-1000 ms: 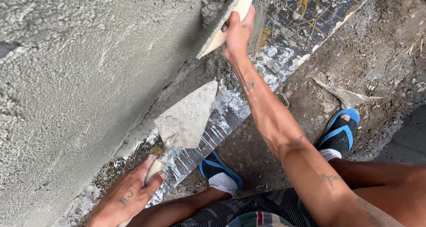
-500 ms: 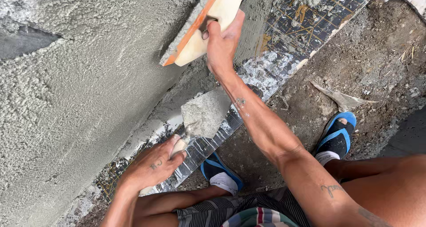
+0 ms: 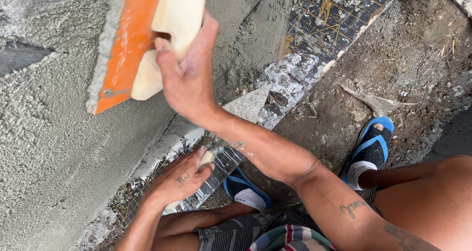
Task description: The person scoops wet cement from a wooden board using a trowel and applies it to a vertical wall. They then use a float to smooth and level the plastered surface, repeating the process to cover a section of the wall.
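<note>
A rough grey plastered wall (image 3: 54,148) is filling the left of the view, with a mortar-smeared patterned board (image 3: 300,69) lying along its foot on the dirt ground (image 3: 408,59). The right hand (image 3: 189,76) is holding an orange plastering float (image 3: 130,44) against the wall, its grip wrapped around the pale handle. Lower down, the left hand (image 3: 179,180) is clasping a trowel handle (image 3: 206,158), its grip pressed together around it, above blue sandals (image 3: 371,150).
</note>
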